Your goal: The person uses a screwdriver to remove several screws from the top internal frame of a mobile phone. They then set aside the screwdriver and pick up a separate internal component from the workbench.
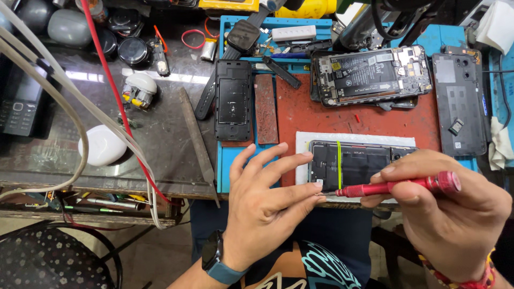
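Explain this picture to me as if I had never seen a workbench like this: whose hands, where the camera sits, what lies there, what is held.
The camera sits on the person's head and looks down at their own two bare hands. The right hand holds a red screwdriver, its tip at the lower edge of an opened phone lying on a white pad. The left hand, with a dark watch on its wrist, steadies the phone's left end with its fingertips. Behind them, on a red mat, lies a second opened phone, with a dark back cover to its right.
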